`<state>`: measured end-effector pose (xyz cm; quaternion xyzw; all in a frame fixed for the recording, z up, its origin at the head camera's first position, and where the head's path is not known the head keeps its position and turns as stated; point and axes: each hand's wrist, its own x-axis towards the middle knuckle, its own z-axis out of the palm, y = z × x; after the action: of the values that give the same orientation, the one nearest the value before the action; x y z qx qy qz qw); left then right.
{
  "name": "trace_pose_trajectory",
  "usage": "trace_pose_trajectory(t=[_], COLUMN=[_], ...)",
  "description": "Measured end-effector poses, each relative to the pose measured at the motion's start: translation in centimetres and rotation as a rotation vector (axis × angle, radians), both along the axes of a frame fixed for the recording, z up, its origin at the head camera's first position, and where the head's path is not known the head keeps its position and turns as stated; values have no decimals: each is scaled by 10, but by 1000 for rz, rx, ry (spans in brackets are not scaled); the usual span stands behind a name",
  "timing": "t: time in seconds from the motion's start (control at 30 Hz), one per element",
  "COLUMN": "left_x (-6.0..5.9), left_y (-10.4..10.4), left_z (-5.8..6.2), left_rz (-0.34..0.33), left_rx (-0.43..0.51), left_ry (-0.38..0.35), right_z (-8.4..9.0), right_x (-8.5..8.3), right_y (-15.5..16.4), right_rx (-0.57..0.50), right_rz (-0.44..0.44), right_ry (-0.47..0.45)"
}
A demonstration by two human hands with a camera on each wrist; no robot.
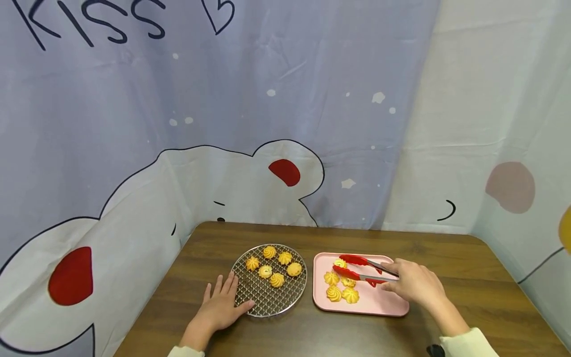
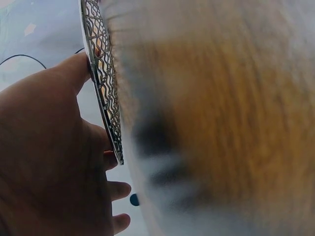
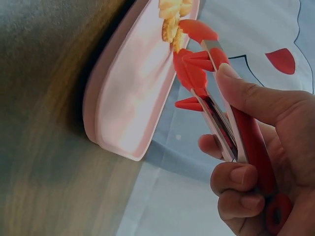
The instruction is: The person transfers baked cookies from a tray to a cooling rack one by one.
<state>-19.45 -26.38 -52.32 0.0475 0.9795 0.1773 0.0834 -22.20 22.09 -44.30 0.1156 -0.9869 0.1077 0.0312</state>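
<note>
Cookie point(image 1: 340, 263) sits at the far-left corner of the pink tray point(image 1: 383, 306), between the red tips of the tongs point(image 1: 363, 269). Whether the tips already touch it I cannot tell; in the right-wrist view they stand just at the cookie pile point(image 3: 171, 19). Right hand point(image 1: 415, 283) is wrapped around the tong arms near the hinge end, thumb on top, fingers curled under.

Judgement on handling: piped swirl biscuit, light, dry, brittle at the ridges. It probably crumbles under hard squeeze. Best hold is across the widest part, low on the sides, with gentle pressure. Silicone tips should give fair grip.

Four more cookies point(image 1: 341, 289) lie close together on the tray, just in front of the gripped one. They crowd the near tong tip, so a wide swing could knock them.

Rack point(image 1: 269, 279), round wire mesh, lies left of the tray, near but apart. It carries five cookies point(image 1: 276, 267) on its far half; the near half is bare mesh. Left hand point(image 1: 221, 306) lies flat on the table point(image 1: 446, 258), fingers straight, thumb and fingertips touching the rack rim point(image 2: 106, 98).

Tray lip stands between tray and rack. A printed cloth backdrop point(image 1: 223, 148) hangs behind and to both sides of the table.
</note>
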Motion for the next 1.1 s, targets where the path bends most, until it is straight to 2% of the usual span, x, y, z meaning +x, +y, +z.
trace_pose_trajectory(t=[0.23,0.57,1.1], left_x=[-1,-2,-2], left_y=[-1,-1,-2], left_z=[-1,-4,-7], left_rz=[2,4,7], left_rx=[-4,-4,-7], left_ry=[0,13,9], right_z=[-2,-3,-9], right_x=[10,23,35], right_y=[-3,-17,-41], right_rx=[-27,-86,-124], right_rz=[19,14,43], right_ry=[72,93,145])
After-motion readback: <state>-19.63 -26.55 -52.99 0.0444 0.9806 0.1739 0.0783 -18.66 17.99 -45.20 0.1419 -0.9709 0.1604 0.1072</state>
